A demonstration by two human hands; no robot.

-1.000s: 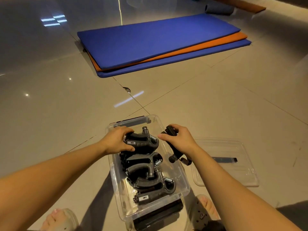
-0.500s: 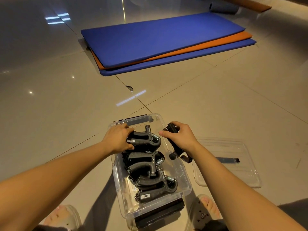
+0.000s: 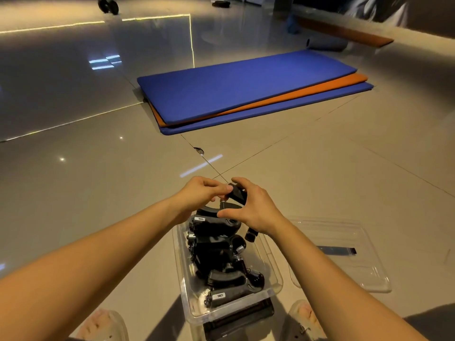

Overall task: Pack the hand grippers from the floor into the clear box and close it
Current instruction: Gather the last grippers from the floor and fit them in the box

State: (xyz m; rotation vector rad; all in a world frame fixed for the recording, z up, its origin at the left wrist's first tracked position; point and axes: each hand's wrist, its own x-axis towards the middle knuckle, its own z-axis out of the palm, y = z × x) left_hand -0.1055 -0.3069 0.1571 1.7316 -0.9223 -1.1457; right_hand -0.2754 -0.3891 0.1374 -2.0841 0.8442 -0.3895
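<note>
Packing nearly done: packed hand grippers [image 3: 221,257] fill the clear box [image 3: 194,308] on the floor, left hand [image 3: 197,196] pinching and right hand [image 3: 256,210] curled round a further hand gripper [image 3: 238,196] above its far end, while the lid [image 3: 349,274] lies beside, unfitted.

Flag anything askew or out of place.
The mats lie stacked askew, orange edge showing. A dark chip mars the floor. One hand gripper is above the clear box, held by left hand and right hand.
</note>
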